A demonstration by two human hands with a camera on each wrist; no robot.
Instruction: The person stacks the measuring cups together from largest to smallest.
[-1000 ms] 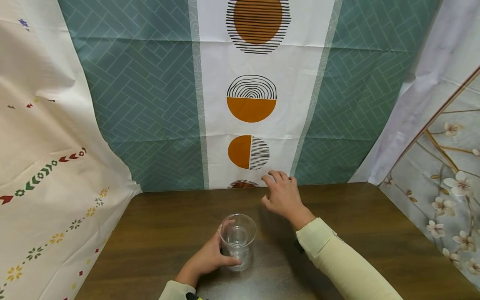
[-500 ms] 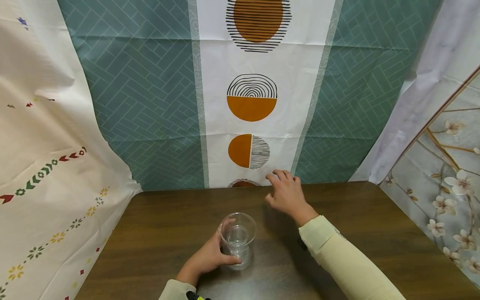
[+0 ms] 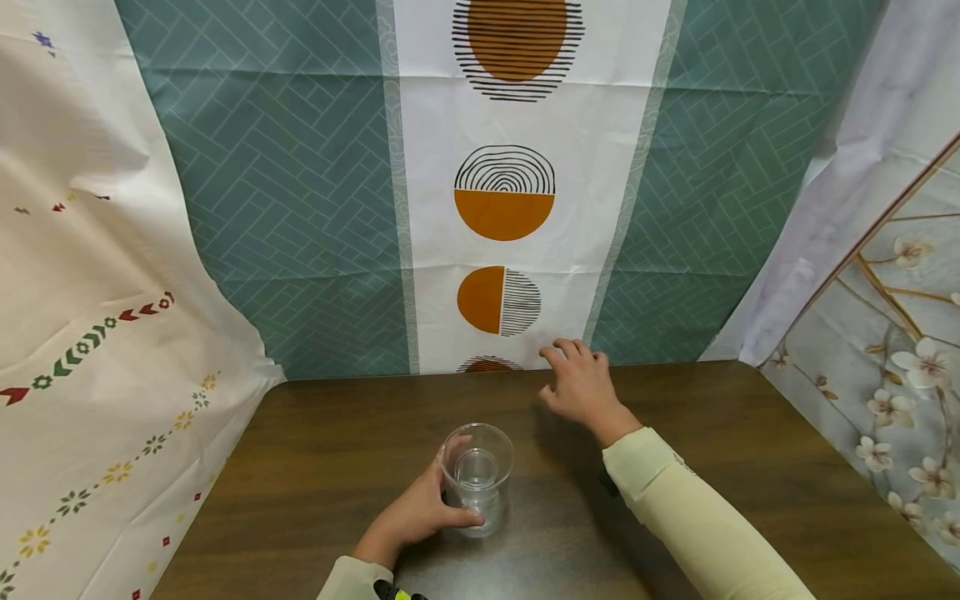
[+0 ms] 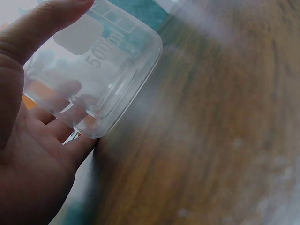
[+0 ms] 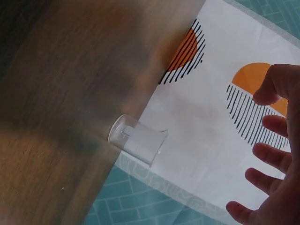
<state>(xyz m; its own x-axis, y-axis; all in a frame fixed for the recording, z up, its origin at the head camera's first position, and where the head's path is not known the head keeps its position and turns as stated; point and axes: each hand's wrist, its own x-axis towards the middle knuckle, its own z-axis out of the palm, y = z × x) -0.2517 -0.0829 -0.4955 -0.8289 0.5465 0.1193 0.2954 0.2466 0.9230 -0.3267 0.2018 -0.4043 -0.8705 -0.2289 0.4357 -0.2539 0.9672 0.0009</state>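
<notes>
My left hand (image 3: 420,510) grips a clear beaker (image 3: 480,496) from its left side, with the thumb in front. In the left wrist view the beaker (image 4: 108,61) carries white measuring lines and a "500ml" mark. Over the far part of the table, my right hand (image 3: 583,385) has its fingers spread and loosely bent, with nothing held. The right wrist view shows a second, small clear beaker (image 5: 140,142) upright near the table's back edge, apart from the right hand's fingers (image 5: 269,157). That small beaker does not show in the head view.
Both hands are over a dark brown wooden table (image 3: 322,467). Behind it hangs a green and white curtain (image 3: 315,208) with orange circles. A cream patterned cloth (image 3: 97,275) hangs on the left, and a flowered cloth (image 3: 892,392) on the right.
My right hand has shifted a little to the right, still without anything in it. The left hand keeps its grip on the beaker in the same place.
</notes>
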